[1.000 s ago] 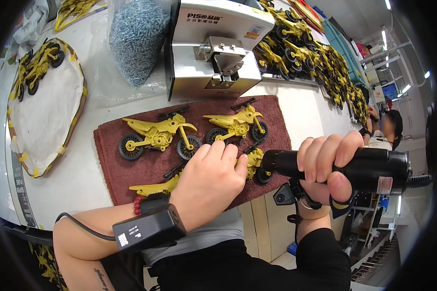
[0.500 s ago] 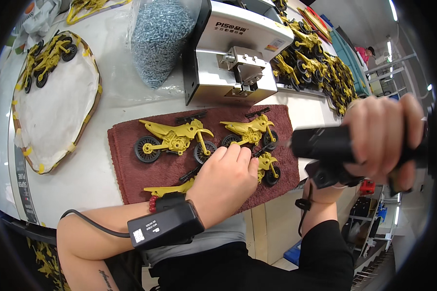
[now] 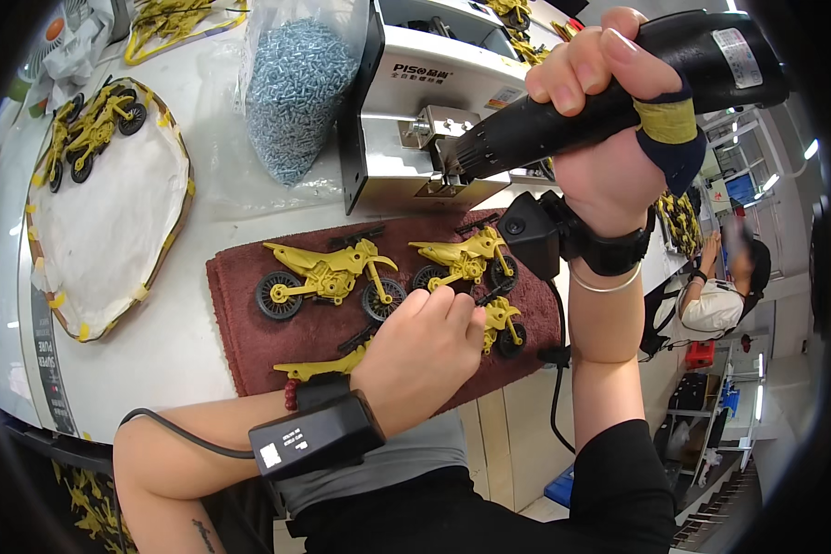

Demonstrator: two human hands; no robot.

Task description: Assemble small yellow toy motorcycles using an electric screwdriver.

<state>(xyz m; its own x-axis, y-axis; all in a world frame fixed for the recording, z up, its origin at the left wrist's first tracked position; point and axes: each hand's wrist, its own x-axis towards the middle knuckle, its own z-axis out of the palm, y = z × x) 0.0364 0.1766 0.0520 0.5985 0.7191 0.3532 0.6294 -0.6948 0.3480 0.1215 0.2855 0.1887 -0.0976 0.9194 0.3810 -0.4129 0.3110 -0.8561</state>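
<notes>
Hands first: our left hand [image 3: 429, 346] rests on the dark red towel [image 3: 249, 342], fingers curled down over a yellow toy motorcycle [image 3: 500, 325] whose front wheel and fork stick out to the right of the knuckles. We cannot tell how firmly the fingertips pinch it, since the hand itself hides the contact and most of the toy's body; a yellow piece [image 3: 328, 367] shows under the wrist side. Our right hand [image 3: 609, 120] is clenched around the black electric screwdriver [image 3: 619, 88], held up over the bench [image 3: 157, 351], its tip pointing down and left at the metal front of the white screw feeder machine [image 3: 415, 111]. We cannot make out whether the bit touches the feeder's slot, as the tip blurs into the metal parts there.

Two more yellow toy motorcycles lie on the towel, one at the left [image 3: 328, 277] and one at the middle [image 3: 462, 258], the second partly behind the black wrist device. A clear bag of silvery screws [image 3: 295, 83] stands left of the feeder. The round tray [image 3: 171, 231] at the left holds a few more motorcycles near its far rim. Another person [image 3: 725, 286] sits at the right edge, blurred.
</notes>
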